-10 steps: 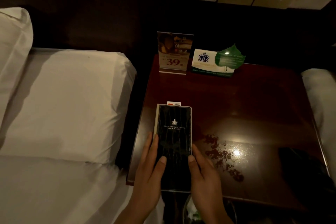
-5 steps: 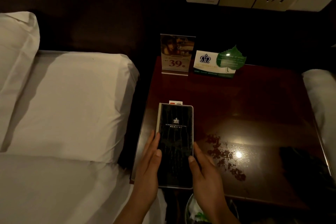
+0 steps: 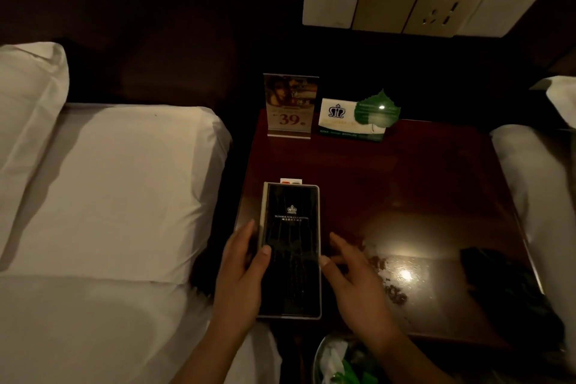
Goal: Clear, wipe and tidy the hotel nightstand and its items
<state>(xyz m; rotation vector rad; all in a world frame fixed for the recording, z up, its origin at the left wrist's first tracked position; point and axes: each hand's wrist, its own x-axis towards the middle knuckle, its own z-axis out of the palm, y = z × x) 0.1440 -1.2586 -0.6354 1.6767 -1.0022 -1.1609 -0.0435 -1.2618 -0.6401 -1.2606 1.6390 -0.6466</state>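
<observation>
A black hotel folder (image 3: 291, 246) with a crown logo lies flat on the left front of the dark red nightstand (image 3: 405, 181). A small white card (image 3: 290, 180) peeks out from under its far end. My left hand (image 3: 241, 268) grips the folder's left edge, thumb on the cover. My right hand (image 3: 352, 277) lies beside the right edge with fingers spread over the table, only the thumb tip touching the folder. Brown crumbs or stains (image 3: 388, 280) speckle the glossy top to the right of that hand.
An acrylic sign reading 39 (image 3: 290, 106) and a white card with a green leaf (image 3: 358, 118) stand at the back. A dark cloth (image 3: 505, 290) lies front right. A bin (image 3: 339, 358) sits below. White beds (image 3: 109, 181) flank both sides; wall switches (image 3: 420, 3) above.
The folder has slid a little farther onto the nightstand. My right hand has loosened from its right edge and spread its fingers over the table.
</observation>
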